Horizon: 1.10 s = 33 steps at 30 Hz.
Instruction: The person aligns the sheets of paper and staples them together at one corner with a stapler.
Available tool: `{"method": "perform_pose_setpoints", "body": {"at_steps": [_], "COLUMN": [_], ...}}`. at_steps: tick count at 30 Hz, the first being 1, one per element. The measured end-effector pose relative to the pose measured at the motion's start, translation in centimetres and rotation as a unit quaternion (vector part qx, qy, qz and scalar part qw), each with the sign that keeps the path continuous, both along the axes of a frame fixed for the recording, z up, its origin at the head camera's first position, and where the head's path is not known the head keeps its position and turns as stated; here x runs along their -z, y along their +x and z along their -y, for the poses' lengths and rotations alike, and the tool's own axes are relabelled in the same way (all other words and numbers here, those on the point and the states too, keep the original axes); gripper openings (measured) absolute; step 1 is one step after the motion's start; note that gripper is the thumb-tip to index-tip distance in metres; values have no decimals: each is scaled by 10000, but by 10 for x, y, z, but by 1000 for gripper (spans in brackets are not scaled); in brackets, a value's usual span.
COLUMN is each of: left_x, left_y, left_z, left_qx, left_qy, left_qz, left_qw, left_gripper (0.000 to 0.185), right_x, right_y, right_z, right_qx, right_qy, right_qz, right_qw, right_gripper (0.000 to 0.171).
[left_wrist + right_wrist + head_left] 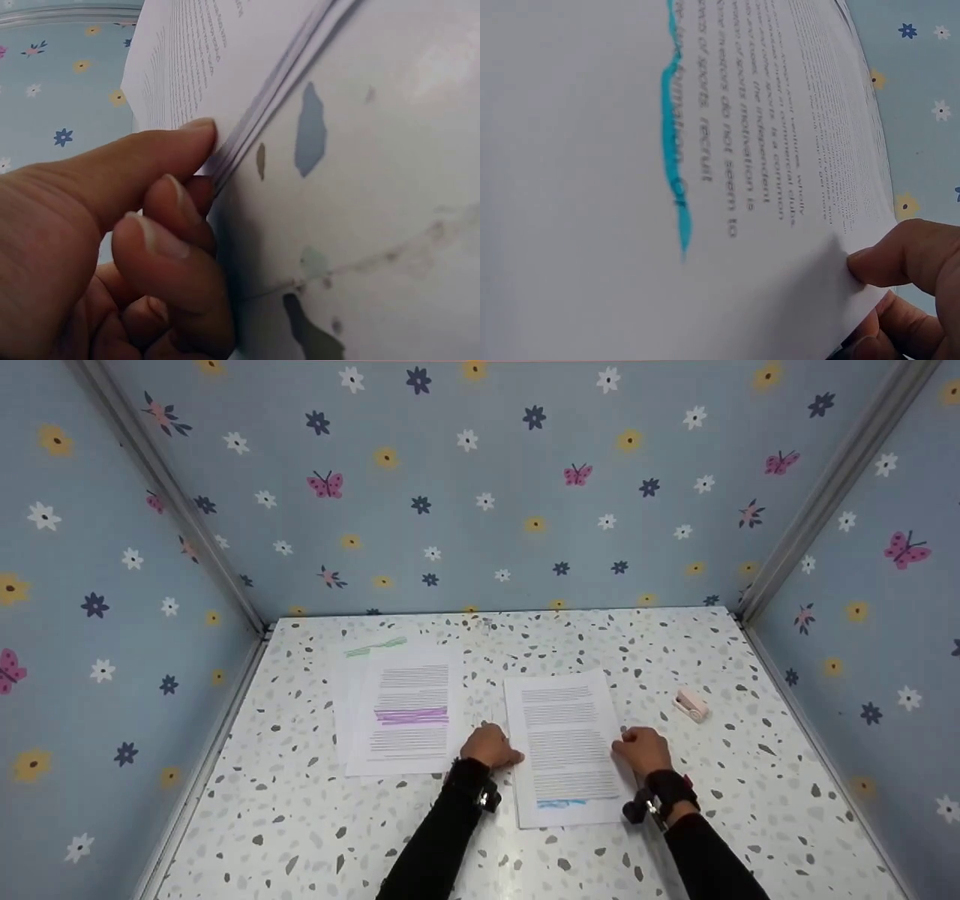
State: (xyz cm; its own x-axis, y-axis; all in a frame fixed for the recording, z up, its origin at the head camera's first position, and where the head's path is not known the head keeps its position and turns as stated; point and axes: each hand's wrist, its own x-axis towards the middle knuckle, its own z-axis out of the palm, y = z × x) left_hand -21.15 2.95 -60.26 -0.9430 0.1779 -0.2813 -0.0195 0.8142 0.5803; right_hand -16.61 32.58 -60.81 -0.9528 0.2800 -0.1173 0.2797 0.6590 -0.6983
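L hand (489,747): pinches L edge of white rect. printed-paper stack (568,742) (blue strokes (561,804) nr btm) | R hand (645,750): pinches R edge, thumb atop | Stack pos.: on white grey-flecked tabletop (300,810), btwn hands, long axis fore-aft; neither hand nearer, both touch | Pale-pink stapler (691,705): R of R hand, apart

Wht speckled tbl (300,825); overlapping sheets (411,741) L; paper stack (568,746) nr ctr; pink stapler (693,704) R

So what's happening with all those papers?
The person's left hand pinches the left edge of a stack of printed pages; the right hand pinches its right edge. A blue mark shows near the bottom. More pages lie to the left, and what looks like a pink stapler to the right.
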Motion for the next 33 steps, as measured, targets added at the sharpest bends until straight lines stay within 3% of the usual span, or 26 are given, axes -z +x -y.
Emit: {"method": "perform_pose_setpoints", "body": {"at_steps": [4, 16, 33], "left_x": [0, 2, 2], "left_y": [0, 0, 0], "left_z": [1, 3, 4], "left_qx": [-27, -64, 17], "left_qy": [-17, 48, 180], "left_qz": [26, 164, 115], "left_qw": [10000, 9998, 9998], "left_gripper": [32, 33, 30], "right_x": [-1, 0, 0], "right_y": [-1, 0, 1], "right_z": [1, 1, 3], "right_qx": [15, -73, -22], "right_qy": [100, 60, 280], "right_qz": [38, -59, -5], "right_qw": [9999, 9999, 9996], "right_gripper": [18, 28, 12]}}
